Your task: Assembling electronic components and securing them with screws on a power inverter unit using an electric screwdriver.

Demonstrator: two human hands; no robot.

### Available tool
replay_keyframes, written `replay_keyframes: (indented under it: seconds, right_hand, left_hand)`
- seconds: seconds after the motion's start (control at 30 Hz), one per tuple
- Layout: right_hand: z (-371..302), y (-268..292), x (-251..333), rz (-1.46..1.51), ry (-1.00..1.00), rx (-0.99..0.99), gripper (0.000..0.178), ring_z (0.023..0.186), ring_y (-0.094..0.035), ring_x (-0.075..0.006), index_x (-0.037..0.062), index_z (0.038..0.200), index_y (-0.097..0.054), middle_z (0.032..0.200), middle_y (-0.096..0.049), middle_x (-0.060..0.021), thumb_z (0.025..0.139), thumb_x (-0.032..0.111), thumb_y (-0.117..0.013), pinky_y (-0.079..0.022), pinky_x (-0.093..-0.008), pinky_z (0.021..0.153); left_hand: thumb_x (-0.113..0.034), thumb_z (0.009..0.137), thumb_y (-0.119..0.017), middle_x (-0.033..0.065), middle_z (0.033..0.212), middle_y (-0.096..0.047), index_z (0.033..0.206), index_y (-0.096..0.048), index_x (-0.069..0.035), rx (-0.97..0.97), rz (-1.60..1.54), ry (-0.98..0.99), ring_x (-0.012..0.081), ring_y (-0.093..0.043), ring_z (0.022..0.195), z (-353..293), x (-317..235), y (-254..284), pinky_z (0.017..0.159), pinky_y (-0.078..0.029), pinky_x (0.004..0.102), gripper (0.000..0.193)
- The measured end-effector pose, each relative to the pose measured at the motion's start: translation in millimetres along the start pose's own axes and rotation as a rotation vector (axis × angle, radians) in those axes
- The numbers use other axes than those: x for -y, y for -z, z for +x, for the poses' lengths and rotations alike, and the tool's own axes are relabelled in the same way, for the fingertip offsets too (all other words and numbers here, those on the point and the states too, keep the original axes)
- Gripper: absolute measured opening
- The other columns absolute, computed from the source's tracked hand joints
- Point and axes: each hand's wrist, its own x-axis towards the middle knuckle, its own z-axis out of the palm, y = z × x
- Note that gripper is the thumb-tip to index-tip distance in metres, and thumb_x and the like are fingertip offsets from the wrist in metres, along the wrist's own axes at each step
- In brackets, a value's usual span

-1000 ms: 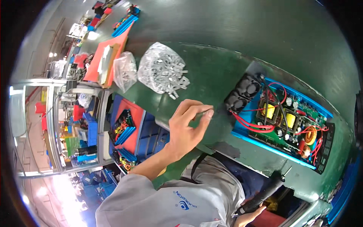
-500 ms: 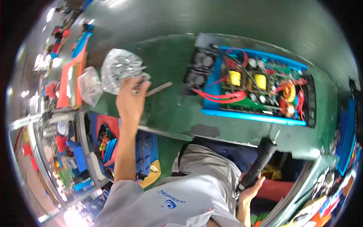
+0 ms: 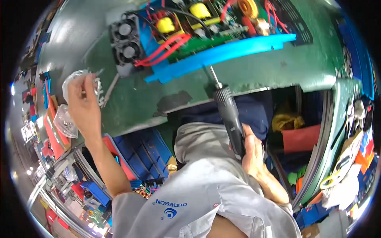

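Observation:
My right hand (image 3: pixel 253 152) is wrapped round the rear of a black electric screwdriver (image 3: pixel 229 119). The screwdriver's thin metal bit points up at the near edge of a blue metal housing (image 3: pixel 230 55). Inside this housing sits a green circuit board with yellow transformers (image 3: pixel 200 10), a copper coil (image 3: pixel 248 7) and red wires (image 3: pixel 170 45). Two black fans (image 3: pixel 126 39) are at its left end. Over at the left, my left hand (image 3: pixel 84 107) is at a crinkled clear plastic bag (image 3: pixel 70 85), fingers bent together; what they pinch is too small to make out.
A pale thin strip (image 3: pixel 111 90) lies on the green bench (image 3: pixel 262 73) beside my left hand. Another clear bag (image 3: pixel 65 122) is at the bench's left edge. Blue bins (image 3: pixel 139 152) stand below. An open compartment with red and yellow items (image 3: pixel 287 122) is at the right.
The view has shifted, with the housing now nearer the top left. My right hand has raised the screwdriver from beside my lap toward the housing. My left hand stays at the bag.

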Motion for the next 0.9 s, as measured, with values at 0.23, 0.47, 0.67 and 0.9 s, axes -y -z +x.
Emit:
replay_keyframes:
  seconds: [0.23,0.47,0.67,0.9]
  right_hand:
    - [3.0,4.3,2.2,-0.003,-0.057,-0.026,0.071,0.073,-0.055,-0.0125,-0.0008,0.139,-0.051,0.081,-0.061,-0.0039,0.107,0.056,-0.020,-0.044,-0.0294,0.069]
    - [4.5,7.3,-4.5,0.061,-0.076,-0.032,0.069,0.074,-0.054,-0.0115,0.0003,0.139,-0.052,0.082,-0.061,-0.0033,0.109,0.053,-0.019,-0.042,-0.0285,0.071]
    - [6.7,1.6,-3.4,0.123,-0.041,-0.001,0.064,0.073,-0.052,-0.0112,0.0000,0.137,-0.053,0.079,-0.060,-0.0028,0.110,0.048,-0.019,-0.042,-0.0278,0.071]
    - [14.3,5.4,-1.9,0.197,-0.048,-0.011,0.058,0.063,-0.052,-0.0162,-0.0002,0.135,-0.053,0.069,-0.055,-0.0072,0.110,0.046,-0.028,-0.041,-0.0326,0.063]
  left_hand:
    - [-0.013,0.097,-0.066,0.0073,0.100,-0.074,0.110,-0.073,-0.003,0.046,-0.074,0.072,0.0124,-0.069,0.091,0.0,-38.5,-6.2,0.086,-0.051,0.0250,0.018]
    - [-0.005,0.086,-0.075,0.0071,0.124,-0.069,0.099,-0.076,-0.003,0.155,-0.171,-0.865,0.0220,-0.065,0.107,11.9,-137.0,-56.3,0.093,-0.049,0.0304,0.013]
    - [0.003,0.073,-0.079,0.0197,0.143,-0.055,0.084,-0.072,0.001,0.247,0.094,-0.774,0.0359,-0.051,0.133,2.1,-168.2,-60.6,0.107,-0.042,0.0426,0.013]
    - [0.005,0.073,-0.078,0.0178,0.146,-0.054,0.087,-0.075,-0.001,0.356,0.129,-0.766,0.0334,-0.051,0.130,9.1,-192.9,-68.9,0.104,-0.043,0.0420,0.015]
